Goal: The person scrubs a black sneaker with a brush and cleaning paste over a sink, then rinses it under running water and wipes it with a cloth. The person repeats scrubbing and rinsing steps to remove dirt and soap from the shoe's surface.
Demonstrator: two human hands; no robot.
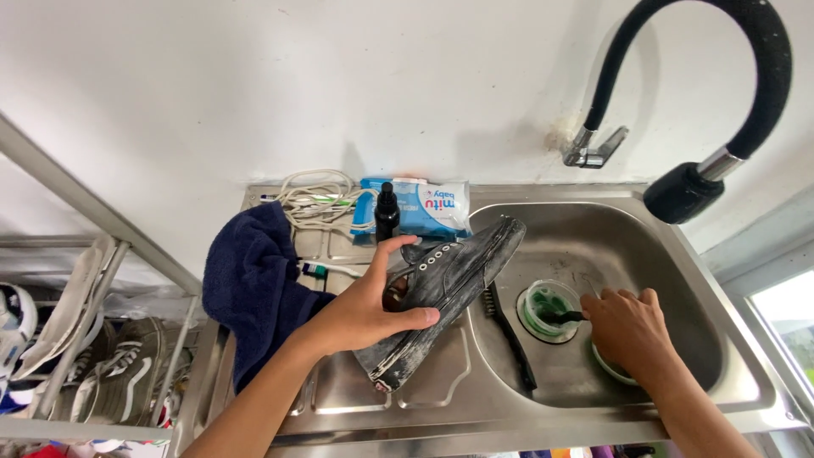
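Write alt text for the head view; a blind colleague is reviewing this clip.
A left hand grips a grey shoe over the edge of a steel sink, while the right hand dips a brush into a green cup. A blue towel lies left; a black tap arches above.

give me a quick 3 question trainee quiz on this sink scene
1. True or false: the left hand holds the black canvas shoe by its side.
2. Where does the brush tip in the right hand go? A) small round green-tinted cup B) dark blue towel C) black spray bottle
3. What lies in the steel sink basin between shoe and cup?

Key
1. True.
2. A.
3. A long black brush.
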